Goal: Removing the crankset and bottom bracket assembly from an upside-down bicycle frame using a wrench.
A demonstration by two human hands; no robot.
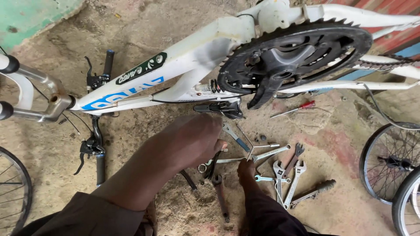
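Down on the dusty concrete floor [350, 205], beneath the upturned white bicycle frame [197, 48], sorting through a scatter of hand tools. Left hand [190, 140] curling loosely over the near end of a long combination spanner [245, 158], fingers bent down onto it, though whether truly gripping cannot be told from this angle. Right hand [246, 171] reaching in from six o'clock, fingertips pressing at the hub of a three-way Y socket wrench [256, 147]; grip hidden by the wrist, so open or closed cannot be told. Lying at three o'clock of the right hand, a cluster of adjustable wrenches [294, 177] and a small open-ended spanner [264, 178], with a hammer-like tool [313, 191] beyond. Resting at one o'clock, near the black chainring and crank [293, 52], a red-handled screwdriver [292, 109]. Judging by the pose, picking out a tool appears to be the step in hand; closing firmly round one shaft and lifting it clear of its neighbours seems called for next. Sitting at nine o'clock, handlebar with brake levers [94, 148]; wheels [389, 161] cut off at both edges. Lying half buried under the left palm, dark pliers-like handles [214, 168], hard to make out.
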